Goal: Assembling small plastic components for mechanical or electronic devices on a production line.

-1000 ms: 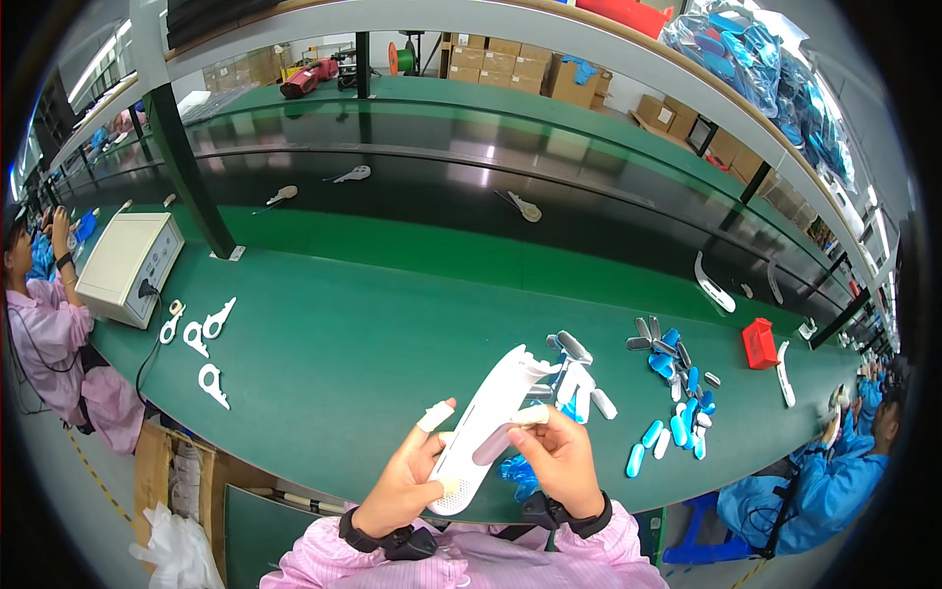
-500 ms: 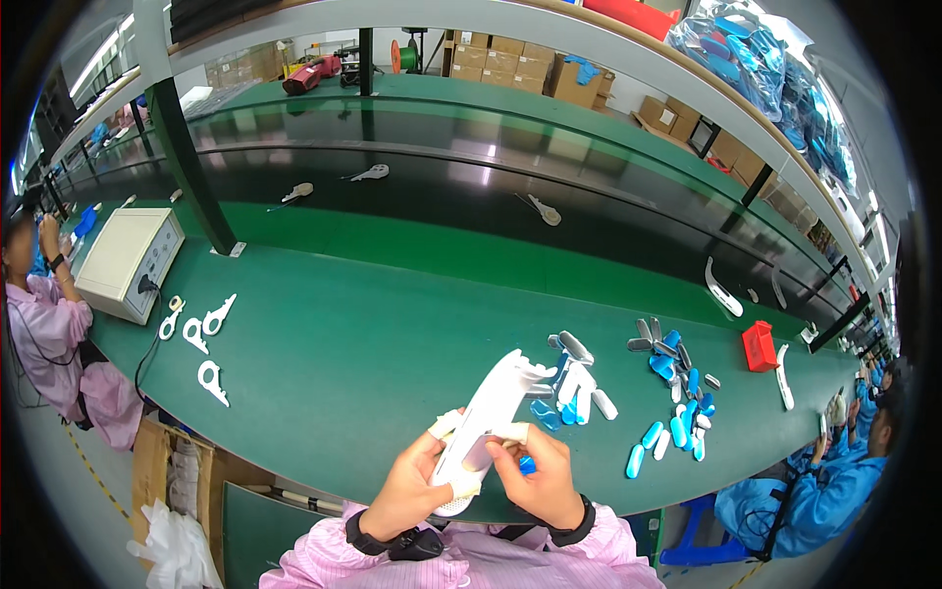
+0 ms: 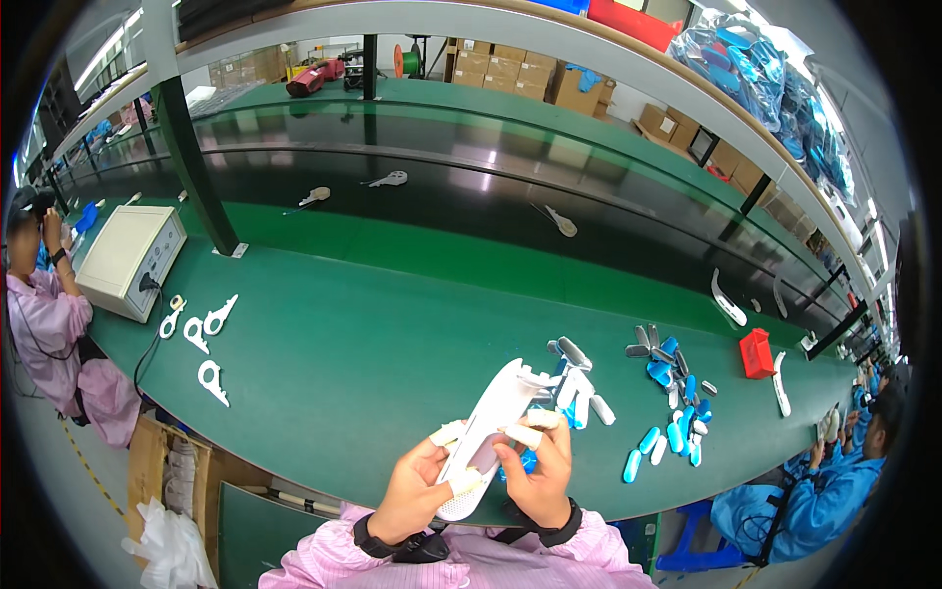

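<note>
A long white plastic housing (image 3: 488, 424) slants up and away in front of me, its hollow inner side showing. My left hand (image 3: 417, 488) is closed around its lower left side, the thumb across the near end by the small perforations. At its right edge, my right hand (image 3: 542, 473) has curled fingers against it; the thumb bends over the opening. Pale finger covers wrap several fingertips. Just beyond my right hand lies a heap of oval covers (image 3: 572, 386), white, grey and blue-filmed. Whether a small piece sits under the right fingertips is hidden.
More oval covers (image 3: 677, 393) spread rightward, near a red bin (image 3: 756, 353) and a curved white part (image 3: 781, 384). White ring-ended parts (image 3: 211, 378) lie left, by a beige box (image 3: 130, 263). Other parts ride a dark conveyor (image 3: 461, 196). Co-workers (image 3: 800, 496) sit at both sides.
My right thumb and fingers have shifted along the housing's right edge, uncovering more of its opening. Parts on the conveyor have moved rightward. The housing stays in my left hand.
</note>
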`<action>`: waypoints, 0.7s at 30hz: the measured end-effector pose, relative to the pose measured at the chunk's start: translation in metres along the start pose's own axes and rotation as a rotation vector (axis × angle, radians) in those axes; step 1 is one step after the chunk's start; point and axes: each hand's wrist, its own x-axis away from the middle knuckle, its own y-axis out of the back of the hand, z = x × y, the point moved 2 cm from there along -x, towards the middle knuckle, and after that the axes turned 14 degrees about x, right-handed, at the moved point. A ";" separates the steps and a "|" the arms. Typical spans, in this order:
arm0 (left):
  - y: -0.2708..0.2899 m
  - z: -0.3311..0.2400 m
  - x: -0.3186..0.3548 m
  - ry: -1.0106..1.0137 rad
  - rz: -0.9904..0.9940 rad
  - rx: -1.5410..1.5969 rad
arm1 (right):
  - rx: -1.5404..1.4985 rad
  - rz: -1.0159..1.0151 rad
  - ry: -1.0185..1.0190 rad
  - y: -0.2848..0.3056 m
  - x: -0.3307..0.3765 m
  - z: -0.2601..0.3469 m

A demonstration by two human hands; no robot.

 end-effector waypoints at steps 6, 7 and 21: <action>-0.001 -0.008 0.004 -0.032 0.024 -0.133 | -0.347 -0.135 -0.298 -0.004 -0.004 0.012; 0.000 -0.010 0.005 -0.053 0.026 -0.180 | -0.435 0.015 -0.377 0.000 -0.006 0.006; 0.002 0.006 -0.024 -0.118 -0.035 0.137 | -0.648 0.929 -0.629 -0.001 0.006 -0.014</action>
